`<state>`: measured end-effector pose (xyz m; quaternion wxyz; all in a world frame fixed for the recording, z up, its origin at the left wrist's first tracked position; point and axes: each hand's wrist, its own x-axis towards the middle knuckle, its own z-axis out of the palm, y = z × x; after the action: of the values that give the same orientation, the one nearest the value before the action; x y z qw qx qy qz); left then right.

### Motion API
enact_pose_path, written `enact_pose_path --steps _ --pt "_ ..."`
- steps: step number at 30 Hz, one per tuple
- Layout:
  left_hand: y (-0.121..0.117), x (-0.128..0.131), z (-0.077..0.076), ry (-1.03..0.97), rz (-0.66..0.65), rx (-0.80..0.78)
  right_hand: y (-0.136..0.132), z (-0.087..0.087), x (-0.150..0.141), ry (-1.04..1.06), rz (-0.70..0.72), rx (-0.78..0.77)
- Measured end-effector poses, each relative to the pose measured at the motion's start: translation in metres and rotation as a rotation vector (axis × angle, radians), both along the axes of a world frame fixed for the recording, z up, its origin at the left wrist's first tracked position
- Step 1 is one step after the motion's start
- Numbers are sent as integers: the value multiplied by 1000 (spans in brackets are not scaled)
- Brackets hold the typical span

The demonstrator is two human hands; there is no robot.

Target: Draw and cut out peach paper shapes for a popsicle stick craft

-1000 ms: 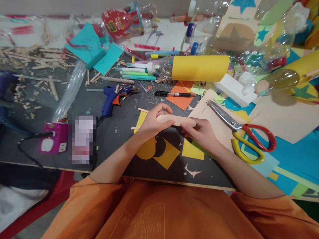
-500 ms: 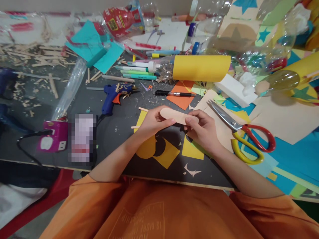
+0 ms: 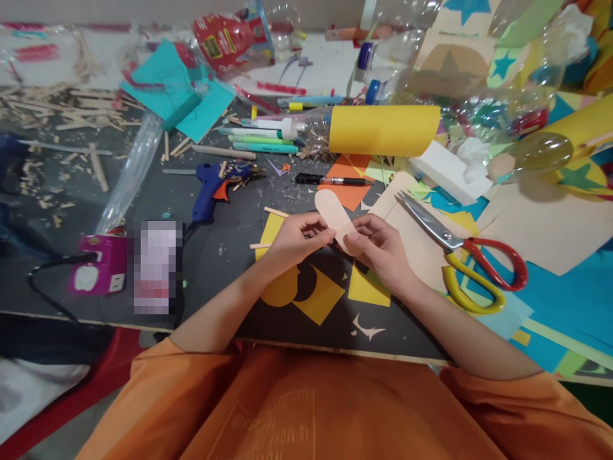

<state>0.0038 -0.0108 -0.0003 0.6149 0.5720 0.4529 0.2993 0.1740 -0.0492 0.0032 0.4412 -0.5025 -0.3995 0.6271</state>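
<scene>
A pale peach paper strip with rounded ends (image 3: 334, 209) is held between my two hands above the dark table. The thumb and fingers of my left hand (image 3: 302, 237) pinch its left edge. My right hand (image 3: 380, 246) grips its lower end, thumb on top. Beneath my hands lie cut yellow paper pieces (image 3: 318, 295), one with a curved notch. Two thin pale strips (image 3: 260, 246) stick out left of my left hand. Scissors (image 3: 450, 239) with one red and one yellow handle rest open on peach paper, right of my right hand.
A blue glue gun (image 3: 205, 188) lies to the left, near a magenta box (image 3: 99, 265) with a black cable. Beyond my hands are a black pen (image 3: 332, 180), several markers and a bottle wrapped in yellow paper (image 3: 383, 130). Wood scraps (image 3: 98, 166) litter the far left.
The paper strip has turned from nearly level to a steep slant, its far end now pointing up and left. My left fingers have shifted along its edge.
</scene>
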Motion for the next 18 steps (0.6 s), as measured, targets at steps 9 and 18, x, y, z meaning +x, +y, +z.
enact_pose_path --steps 9,18 --pt "-2 -2 3 65 -103 61 3 1 2 -153 40 45" --pt "-1 0 9 61 -45 74 1 0 0 -96 31 14"
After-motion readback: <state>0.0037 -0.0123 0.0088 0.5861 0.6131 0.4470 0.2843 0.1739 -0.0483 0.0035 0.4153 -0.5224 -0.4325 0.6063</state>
